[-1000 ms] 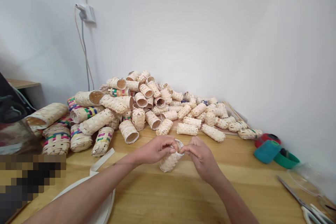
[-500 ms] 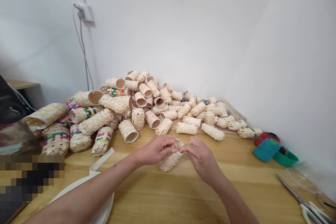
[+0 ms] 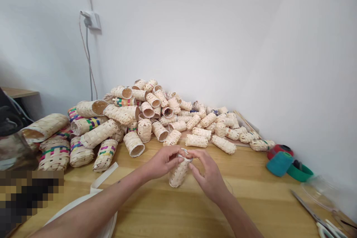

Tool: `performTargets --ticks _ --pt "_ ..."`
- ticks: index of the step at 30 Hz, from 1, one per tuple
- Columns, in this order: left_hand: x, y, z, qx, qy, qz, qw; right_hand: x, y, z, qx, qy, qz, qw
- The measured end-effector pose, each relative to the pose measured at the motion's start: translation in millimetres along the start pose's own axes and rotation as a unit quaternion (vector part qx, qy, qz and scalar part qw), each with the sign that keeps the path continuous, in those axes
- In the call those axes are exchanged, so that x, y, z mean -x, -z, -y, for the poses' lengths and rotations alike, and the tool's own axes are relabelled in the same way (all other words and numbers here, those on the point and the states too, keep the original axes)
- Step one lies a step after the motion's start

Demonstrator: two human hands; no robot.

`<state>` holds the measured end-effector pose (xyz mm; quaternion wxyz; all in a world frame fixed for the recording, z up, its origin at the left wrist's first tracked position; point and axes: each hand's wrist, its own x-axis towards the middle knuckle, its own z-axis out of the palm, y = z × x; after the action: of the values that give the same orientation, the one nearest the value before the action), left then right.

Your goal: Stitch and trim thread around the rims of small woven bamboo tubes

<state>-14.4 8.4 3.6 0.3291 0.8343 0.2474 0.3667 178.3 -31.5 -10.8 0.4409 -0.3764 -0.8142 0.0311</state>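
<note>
A small woven basket (image 3: 178, 175), pale and tube-shaped, leans over the wooden table with its open rim toward the top. My left hand (image 3: 164, 161) grips the rim from the left, thumb outside and fingers over the edge. From the other side my right hand (image 3: 208, 174) has its fingertips at the same rim, its thumb lower on the basket's outer wall. A white edging runs along the rim, partly hidden by my fingers. Near my right wrist a faint thin thread (image 3: 231, 189) curves over the table.
Several woven baskets (image 3: 145, 130) lie heaped along the wall, some with coloured bands. A white strip (image 3: 104, 176) lies by my left forearm. At right are a teal thread cone (image 3: 279, 163), a green ring-shaped roll (image 3: 302, 173) and scissors (image 3: 309, 208).
My right hand's pinch has loosened, its thumb now spread lower against the basket. The basket stands a little more upright. The whole view has shifted slightly.
</note>
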Motion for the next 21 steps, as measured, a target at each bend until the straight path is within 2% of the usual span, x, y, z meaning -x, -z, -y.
performTargets --ticks 5,11,15,16,18,19,21 --pt "-1 -3.9 -1 -0.045 0.012 -0.013 0.999 0 -7 -3 -0.007 0.063 -0.017 0.998" --pt "-1 -10.1 1 -0.053 0.021 -0.034 0.998 0 -10 -5 0.017 0.068 -0.068 0.995" --pt "-1 -13.6 0 -0.076 0.042 -0.059 0.995 -2 -6 3 0.033 0.096 -0.119 0.988" --pt "-1 -13.4 0 -0.08 0.051 -0.076 0.993 -2 -5 7 0.019 0.108 -0.115 0.987" --pt "-2 -11.0 2 -0.077 0.075 -0.136 0.985 2 -6 17 -0.044 0.12 -0.063 0.99" --pt "-3 -8.8 3 -0.073 0.085 -0.172 0.979 4 -8 21 -0.093 0.104 -0.019 0.99" --pt "-4 -3.1 8 -0.067 0.099 -0.236 0.964 10 -14 24 -0.212 0.013 0.079 0.974"
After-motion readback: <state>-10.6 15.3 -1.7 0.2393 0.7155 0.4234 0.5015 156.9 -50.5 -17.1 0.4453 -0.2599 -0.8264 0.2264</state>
